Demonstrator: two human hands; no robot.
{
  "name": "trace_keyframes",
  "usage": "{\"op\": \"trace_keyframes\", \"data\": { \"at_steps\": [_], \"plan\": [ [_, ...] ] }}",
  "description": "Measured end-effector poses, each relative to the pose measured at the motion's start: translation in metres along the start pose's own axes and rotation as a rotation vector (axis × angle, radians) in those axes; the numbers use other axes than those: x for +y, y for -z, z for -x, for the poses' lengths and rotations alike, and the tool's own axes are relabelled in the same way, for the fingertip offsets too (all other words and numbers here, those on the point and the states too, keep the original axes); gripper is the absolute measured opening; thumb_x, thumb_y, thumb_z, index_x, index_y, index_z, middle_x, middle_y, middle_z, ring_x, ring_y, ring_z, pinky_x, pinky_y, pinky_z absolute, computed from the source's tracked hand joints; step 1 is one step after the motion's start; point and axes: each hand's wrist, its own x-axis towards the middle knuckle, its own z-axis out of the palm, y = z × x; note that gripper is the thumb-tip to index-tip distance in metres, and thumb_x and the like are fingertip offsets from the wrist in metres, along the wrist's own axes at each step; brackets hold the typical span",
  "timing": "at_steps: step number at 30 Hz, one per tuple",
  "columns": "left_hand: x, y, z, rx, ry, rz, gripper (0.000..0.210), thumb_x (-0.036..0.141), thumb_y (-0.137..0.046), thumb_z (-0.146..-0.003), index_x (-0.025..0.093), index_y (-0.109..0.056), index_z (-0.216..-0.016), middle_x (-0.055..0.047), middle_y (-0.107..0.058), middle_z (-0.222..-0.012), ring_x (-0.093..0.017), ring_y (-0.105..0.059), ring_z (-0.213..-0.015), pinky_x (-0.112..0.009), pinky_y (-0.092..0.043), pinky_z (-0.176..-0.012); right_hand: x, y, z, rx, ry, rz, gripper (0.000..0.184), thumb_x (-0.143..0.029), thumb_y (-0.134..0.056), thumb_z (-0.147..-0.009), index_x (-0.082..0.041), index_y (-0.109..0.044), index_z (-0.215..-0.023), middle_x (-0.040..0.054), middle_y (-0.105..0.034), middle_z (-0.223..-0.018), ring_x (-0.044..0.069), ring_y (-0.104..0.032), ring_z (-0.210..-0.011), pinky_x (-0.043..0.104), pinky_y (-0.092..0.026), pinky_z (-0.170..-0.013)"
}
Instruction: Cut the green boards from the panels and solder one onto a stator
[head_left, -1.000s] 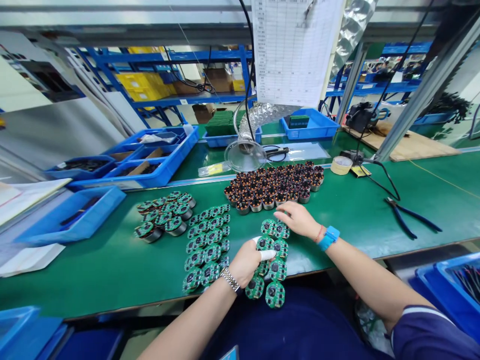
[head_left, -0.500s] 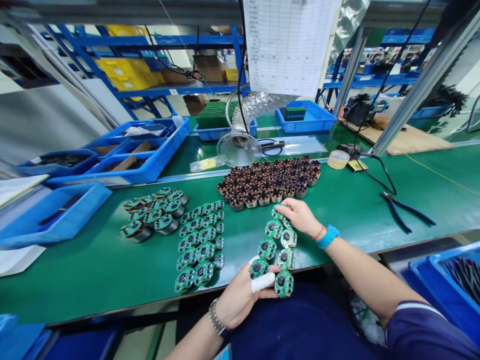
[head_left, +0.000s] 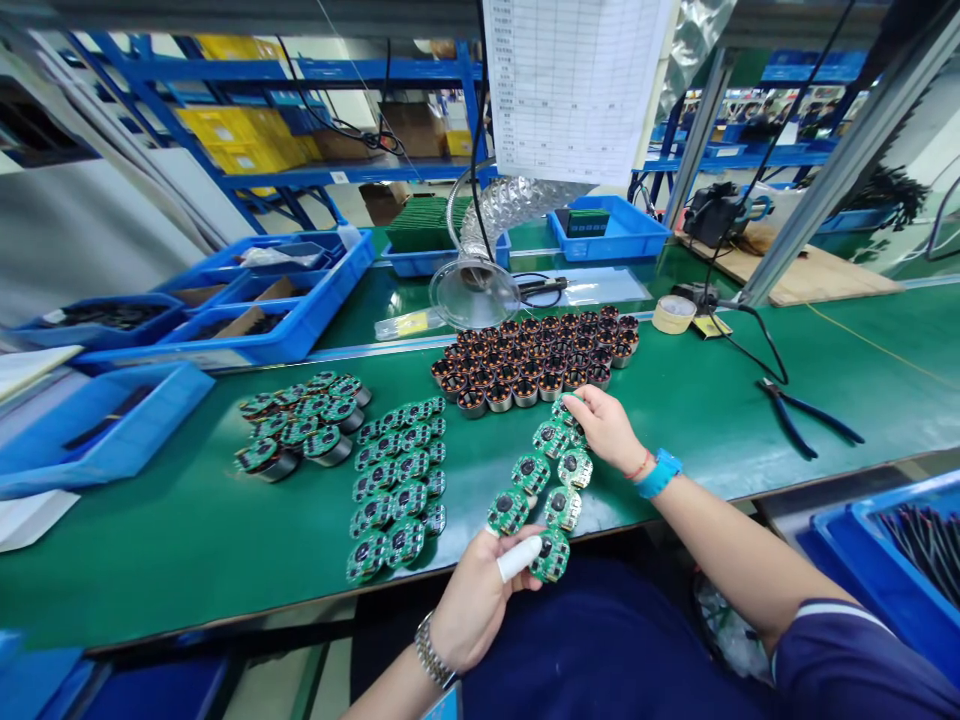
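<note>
Head view, board strip: round green boards (head_left: 562,508) in two rows, between your hands, in front of your body.
Long axis: runs away from you and slightly to your right, from the counter's near edge toward the motors (head_left: 525,365).
Left hand: this hand (head_left: 476,595) is at the near end; the fingers are closed on it, the thumb in a white cover (head_left: 519,560) lying over the nearest boards and other fingers beneath.
Right hand: this hand (head_left: 609,430) is at the far end; thumb and fingertips are drawn together on the last boards, their undersides hidden.
Nearer hand: both touch the strip; your right is nearer the motors, your left nearer the second group of boards (head_left: 407,498), which lies to the strip's left.
Counter: the near end hangs by the edge of the counter (head_left: 720,410); whether the far end touches it, you cannot tell.
</note>
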Motion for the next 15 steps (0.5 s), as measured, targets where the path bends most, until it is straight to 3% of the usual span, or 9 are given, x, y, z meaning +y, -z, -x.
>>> {"op": "trace_keyframes", "data": {
  "at_steps": [4,7,11,15],
  "plan": [
    [0.005,-0.001,0.001,0.052,-0.094,0.057,0.036,0.03,-0.062,-0.076,0.02,-0.041,-0.103,-0.006,-0.048,-0.11,-0.024,-0.05,-0.102,-0.037,-0.055,-0.058,-0.006,0.0,0.004,0.082,-0.019,0.006,0.037,-0.047,-0.041,-0.084,-0.013,-0.047,-0.073,-0.0017,-0.038,-0.061,0.007,-0.032,-0.057,0.021,-0.027,-0.054],
    [0.01,0.0,-0.002,0.029,-0.149,0.098,0.037,0.035,-0.062,-0.075,0.021,-0.041,-0.102,-0.005,-0.048,-0.108,-0.026,-0.056,-0.096,-0.031,-0.053,-0.046,-0.009,0.001,0.007,0.078,-0.014,0.002,0.036,-0.046,-0.04,-0.085,-0.013,-0.046,-0.073,-0.0014,-0.038,-0.063,0.007,-0.032,-0.058,0.02,-0.029,-0.054],
    [0.013,0.005,-0.007,0.094,-0.162,0.075,0.039,0.039,-0.064,-0.073,0.018,-0.042,-0.097,-0.006,-0.053,-0.101,-0.025,-0.059,-0.087,-0.027,-0.049,-0.04,-0.009,0.006,0.01,-0.002,0.014,-0.004,0.036,-0.048,-0.039,-0.085,-0.014,-0.044,-0.073,-0.0015,-0.037,-0.063,0.007,-0.032,-0.057,0.019,-0.03,-0.053],
    [0.011,0.007,-0.009,0.094,-0.177,0.01,0.047,0.037,-0.065,-0.072,0.015,-0.044,-0.108,-0.009,-0.055,-0.106,-0.023,-0.059,-0.087,-0.027,-0.051,-0.046,-0.007,0.01,0.013,-0.016,0.024,0.057,0.039,-0.05,-0.039,-0.085,-0.014,-0.041,-0.07,-0.0019,-0.035,-0.061,0.007,-0.031,-0.055,0.019,-0.028,-0.052]
  ]
}}
